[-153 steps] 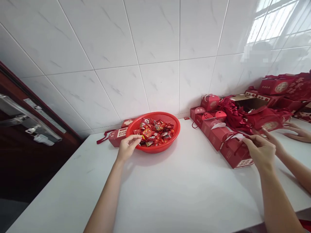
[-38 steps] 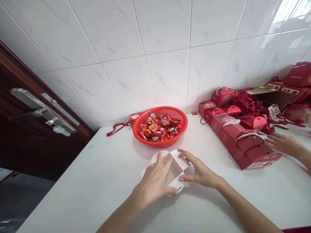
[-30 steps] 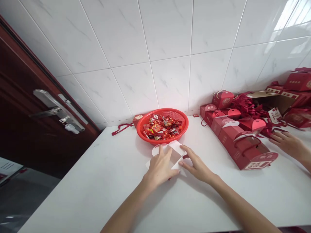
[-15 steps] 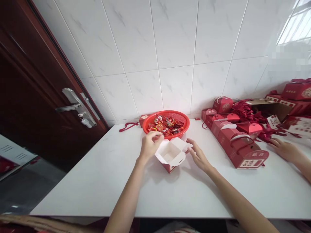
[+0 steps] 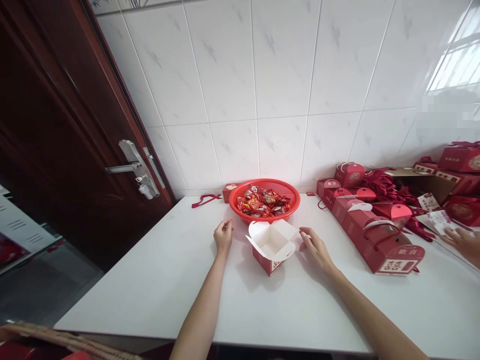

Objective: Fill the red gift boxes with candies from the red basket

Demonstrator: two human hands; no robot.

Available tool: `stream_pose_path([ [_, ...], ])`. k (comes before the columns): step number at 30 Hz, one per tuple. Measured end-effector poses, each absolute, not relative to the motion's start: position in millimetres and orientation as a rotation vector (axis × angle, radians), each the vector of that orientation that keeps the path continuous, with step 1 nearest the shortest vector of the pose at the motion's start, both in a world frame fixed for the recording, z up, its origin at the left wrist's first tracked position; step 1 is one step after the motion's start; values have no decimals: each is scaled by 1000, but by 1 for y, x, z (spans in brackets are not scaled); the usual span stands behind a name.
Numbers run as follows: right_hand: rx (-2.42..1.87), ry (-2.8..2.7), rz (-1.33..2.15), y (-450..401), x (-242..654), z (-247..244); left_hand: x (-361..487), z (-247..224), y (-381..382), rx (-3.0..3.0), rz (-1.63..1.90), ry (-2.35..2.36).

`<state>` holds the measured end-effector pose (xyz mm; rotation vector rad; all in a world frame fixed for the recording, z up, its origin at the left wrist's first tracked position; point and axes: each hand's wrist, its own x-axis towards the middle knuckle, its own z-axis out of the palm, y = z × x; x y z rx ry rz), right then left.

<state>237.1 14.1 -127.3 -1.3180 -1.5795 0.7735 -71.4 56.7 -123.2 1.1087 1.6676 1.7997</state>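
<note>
An open red box (image 5: pixel 268 261) with a white inside stands on the white table, its flaps spread. Just behind it is a red plastic basket (image 5: pixel 296 200) holding many wrapped candies (image 5: pixel 262 201). My left hand (image 5: pixel 224 236) is left of the box, apart from it, with its fingers curled together; whether something small is in them is hidden. Close to the box's right flap, my right hand (image 5: pixel 314 246) rests with its fingers loosely bent and nothing seen in it.
A row of closed red boxes (image 5: pixel 365 232) runs along the right, with dark red ribbons (image 5: pixel 386 185) behind. Another person's hand (image 5: pixel 463 242) touches a printed card (image 5: pixel 438 220) at the far right. A ribbon loop (image 5: pixel 205 201) lies left of the basket.
My left hand has moved away from the box to the left and down. The box's left flap now stands out. The other person's hand has shifted right, onto a card.
</note>
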Motion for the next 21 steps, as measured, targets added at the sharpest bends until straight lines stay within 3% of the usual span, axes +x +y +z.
stream_pose_path([
  [21,-1348,-1429,665,23,239,-126,-73,-131,62,1258,1718,1578],
])
